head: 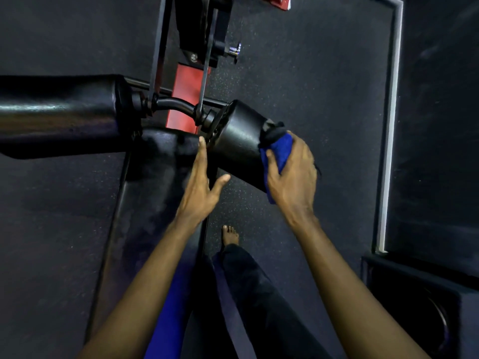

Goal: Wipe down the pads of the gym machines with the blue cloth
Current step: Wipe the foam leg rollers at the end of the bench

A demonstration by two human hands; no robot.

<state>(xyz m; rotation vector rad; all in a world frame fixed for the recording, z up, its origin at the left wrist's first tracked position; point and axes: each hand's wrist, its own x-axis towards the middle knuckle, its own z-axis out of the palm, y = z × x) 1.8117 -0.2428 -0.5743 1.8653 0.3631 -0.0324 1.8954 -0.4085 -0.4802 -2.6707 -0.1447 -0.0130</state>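
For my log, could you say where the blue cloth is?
The blue cloth is right of centre, head view, gripped by the right hand against the right roller pad.

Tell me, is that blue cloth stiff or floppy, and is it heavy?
Probably floppy: the blue cloth bunches and folds inside the right hand, a tail hanging below. Likely light, since one hand grips it whole. Its fuzzy surface should drag, not slip, on the shiny roller pad.
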